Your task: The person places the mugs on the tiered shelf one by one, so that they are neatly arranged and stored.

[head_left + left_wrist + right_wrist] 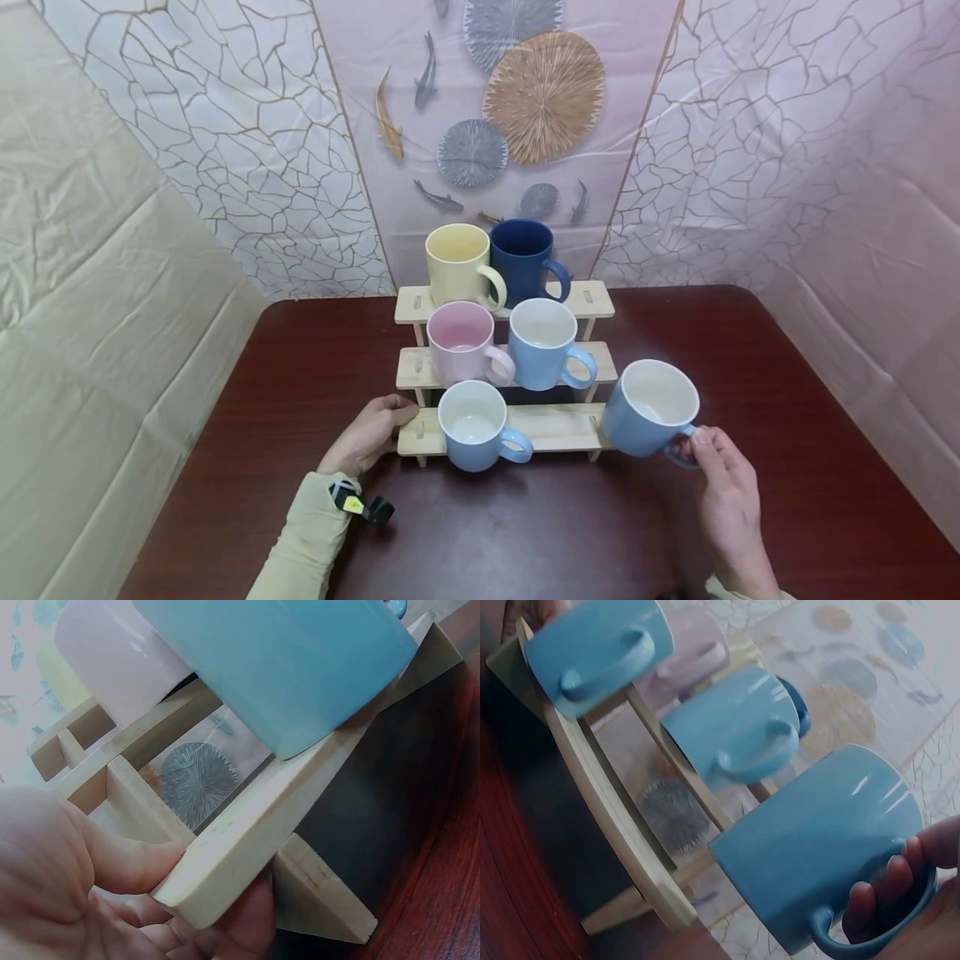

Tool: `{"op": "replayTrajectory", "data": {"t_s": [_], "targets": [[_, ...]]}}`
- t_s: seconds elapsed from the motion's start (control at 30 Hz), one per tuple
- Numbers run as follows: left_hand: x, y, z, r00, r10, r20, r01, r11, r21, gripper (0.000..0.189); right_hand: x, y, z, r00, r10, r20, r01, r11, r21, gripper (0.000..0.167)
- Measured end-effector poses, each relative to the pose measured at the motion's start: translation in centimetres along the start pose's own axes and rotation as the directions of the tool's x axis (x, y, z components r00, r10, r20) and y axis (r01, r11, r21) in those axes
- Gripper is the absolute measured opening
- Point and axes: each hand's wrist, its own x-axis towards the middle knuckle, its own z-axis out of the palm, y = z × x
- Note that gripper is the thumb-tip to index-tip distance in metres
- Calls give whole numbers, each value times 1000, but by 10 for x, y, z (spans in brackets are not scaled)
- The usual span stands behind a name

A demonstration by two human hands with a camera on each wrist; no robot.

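Note:
My right hand (pixel 729 492) grips a blue mug (pixel 817 840) by its handle, with the mug tilted at the right end of the lowest shelf. My left hand (pixel 372 433) pinches the left end of that shelf on a three-tier wooden rack (pixel 232 847), thumb on top and fingers underneath. On the lowest shelf, toward the left, sits another blue mug (pixel 474 427). A pink mug (pixel 459 350) and a light blue mug (pixel 542 346) stand on the middle tier. The top tier bears a yellow mug (pixel 456 267) and a dark blue mug (pixel 520 267).
The rack stands on a dark reddish-brown table (pixel 480 533). Behind it hangs a patterned cloth (pixel 277 133) with fish and round shapes. Pale cloth walls (pixel 82 358) close in both sides. A small black device (pixel 363 504) is strapped to the left wrist.

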Motion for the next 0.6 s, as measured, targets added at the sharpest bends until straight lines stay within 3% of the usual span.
{"op": "replayTrajectory", "data": {"t_s": [0.2, 0.4, 0.6], "targets": [[1, -1, -3, 999, -1, 34, 1, 1000, -15, 26, -4, -2, 8, 996, 4, 92, -3, 1000, -7, 25], [1, -3, -4, 999, 7, 52, -6, 1000, -29, 27, -8, -2, 17, 993, 20, 118, -6, 993, -115, 27], [1, -4, -2, 999, 14, 45, -13, 1000, -20, 28, -10, 3, 23, 974, -39, 225, 60, 994, -90, 26]]}}
